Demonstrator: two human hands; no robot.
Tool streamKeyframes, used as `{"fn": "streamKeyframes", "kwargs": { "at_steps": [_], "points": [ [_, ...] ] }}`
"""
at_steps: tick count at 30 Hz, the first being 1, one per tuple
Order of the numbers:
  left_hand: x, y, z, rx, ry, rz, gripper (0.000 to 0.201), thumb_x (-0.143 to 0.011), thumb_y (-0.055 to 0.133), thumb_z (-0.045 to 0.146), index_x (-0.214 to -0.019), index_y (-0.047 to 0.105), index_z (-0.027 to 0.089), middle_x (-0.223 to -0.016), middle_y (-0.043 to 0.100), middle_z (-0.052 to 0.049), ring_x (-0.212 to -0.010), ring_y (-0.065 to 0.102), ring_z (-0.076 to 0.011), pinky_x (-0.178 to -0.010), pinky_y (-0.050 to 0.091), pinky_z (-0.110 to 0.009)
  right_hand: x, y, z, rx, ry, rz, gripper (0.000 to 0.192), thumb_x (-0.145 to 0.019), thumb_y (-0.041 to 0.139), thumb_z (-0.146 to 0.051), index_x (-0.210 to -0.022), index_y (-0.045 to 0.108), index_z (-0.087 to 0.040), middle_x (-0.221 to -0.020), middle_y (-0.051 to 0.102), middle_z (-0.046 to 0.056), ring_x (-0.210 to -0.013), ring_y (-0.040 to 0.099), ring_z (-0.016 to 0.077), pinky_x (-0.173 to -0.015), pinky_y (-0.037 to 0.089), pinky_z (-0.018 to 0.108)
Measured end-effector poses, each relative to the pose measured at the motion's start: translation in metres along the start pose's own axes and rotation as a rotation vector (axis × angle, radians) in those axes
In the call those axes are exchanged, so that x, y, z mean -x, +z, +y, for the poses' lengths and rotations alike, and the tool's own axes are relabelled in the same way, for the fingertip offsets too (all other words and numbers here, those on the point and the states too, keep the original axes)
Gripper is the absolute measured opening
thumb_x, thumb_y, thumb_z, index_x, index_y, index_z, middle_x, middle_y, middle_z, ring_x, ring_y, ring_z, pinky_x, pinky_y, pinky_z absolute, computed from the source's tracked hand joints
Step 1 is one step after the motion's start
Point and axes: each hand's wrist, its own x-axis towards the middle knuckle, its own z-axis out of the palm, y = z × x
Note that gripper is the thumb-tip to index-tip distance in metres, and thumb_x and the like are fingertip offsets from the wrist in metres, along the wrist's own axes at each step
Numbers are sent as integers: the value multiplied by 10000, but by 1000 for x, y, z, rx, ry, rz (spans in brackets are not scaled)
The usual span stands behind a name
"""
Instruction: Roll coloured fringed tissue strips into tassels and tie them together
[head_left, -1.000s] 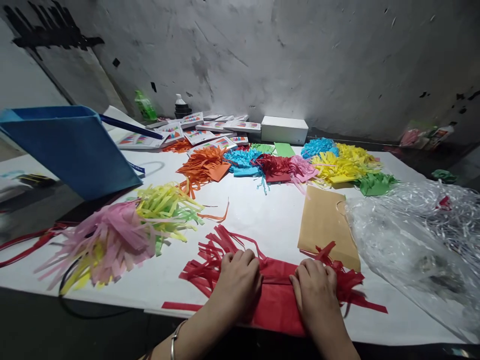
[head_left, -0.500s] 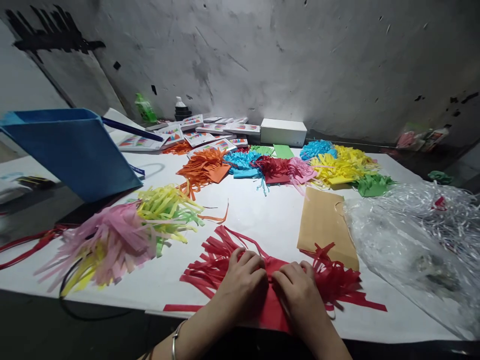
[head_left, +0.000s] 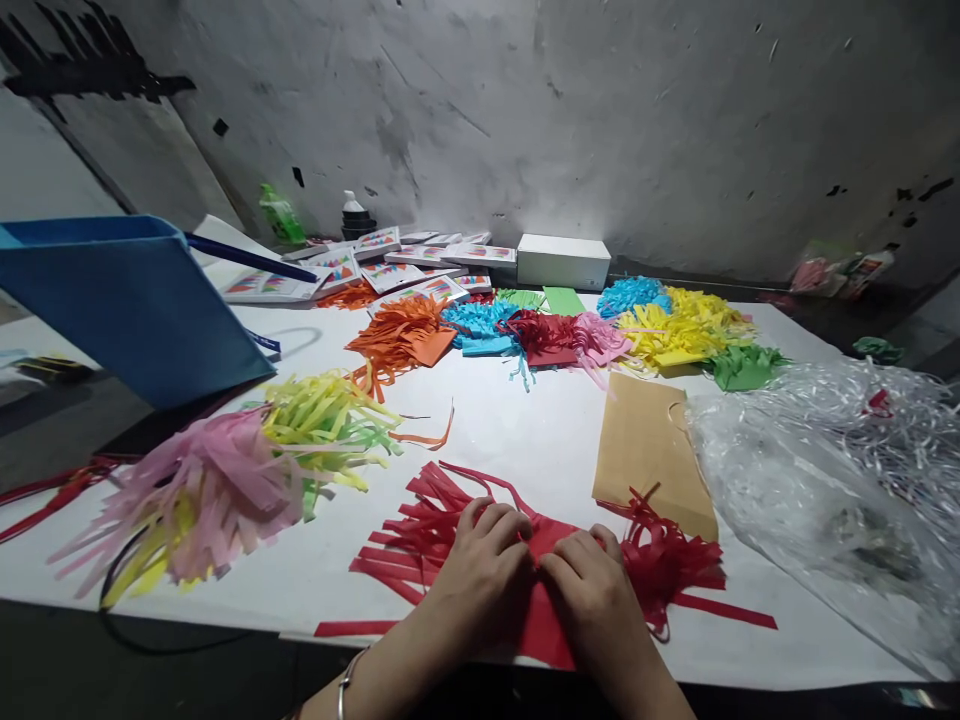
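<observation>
A red fringed tissue paper (head_left: 546,628) lies at the table's near edge, its uncut middle band in front of me and cut strips spreading out on both sides. My left hand (head_left: 486,552) rests on the left of this band with its fingers bent and closed on the paper. Close beside it, my right hand (head_left: 592,572) is curled the same way on the right part. Both sets of fingertips meet near the middle; their exact pinch is hidden under the hands. A loose red strip (head_left: 352,629) sticks out at the left.
Pink fringe (head_left: 225,490) and yellow-green fringe (head_left: 322,415) lie left, below a tilted blue box (head_left: 142,310). A brown envelope (head_left: 649,450) and clear plastic bag (head_left: 810,510) sit right. Coloured tassel bundles, printed packs (head_left: 480,255) and a white box (head_left: 562,262) line the back.
My view has shifted slightly. Both hands stay on the red tissue paper with almost the same grip, the fingers moving only a little.
</observation>
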Motion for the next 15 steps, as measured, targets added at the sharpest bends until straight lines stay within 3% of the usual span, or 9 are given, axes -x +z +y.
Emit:
{"fn": "streamKeyframes", "kwargs": {
  "at_steps": [5, 9, 15],
  "points": [
    [2, 0, 0, -12, 18, -6, 165, -902, 597, 128, -749, 607, 188, -882, 645, -24, -867, 531, -203, -946, 332, -442, 15, -15, 8, 45, -32, 68, 267, -1006, 412, -106, -938, 664, -161, -942, 652, 74, -904, 542, 208, -931, 386, 404],
    [2, 0, -1, -12, 18, -46, 153, -883, 678, 172, -742, 623, 196, -837, 650, 0, -832, 526, -193, -885, 319, -413, 25, -25, 10, 89, -72, 56, 272, -986, 411, -54, -961, 664, -150, -857, 644, 54, -880, 539, 200, -973, 389, 398],
    [-1, -7, 7, -49, -100, -200, 114, -857, 680, 141, -762, 652, 198, -884, 669, -11, -873, 538, -212, -858, 315, -413, 31, -24, 11, -46, 126, 54, 197, -978, 459, -99, -911, 616, -198, -936, 625, 40, -904, 547, 198, -968, 390, 438]
  ]
}}
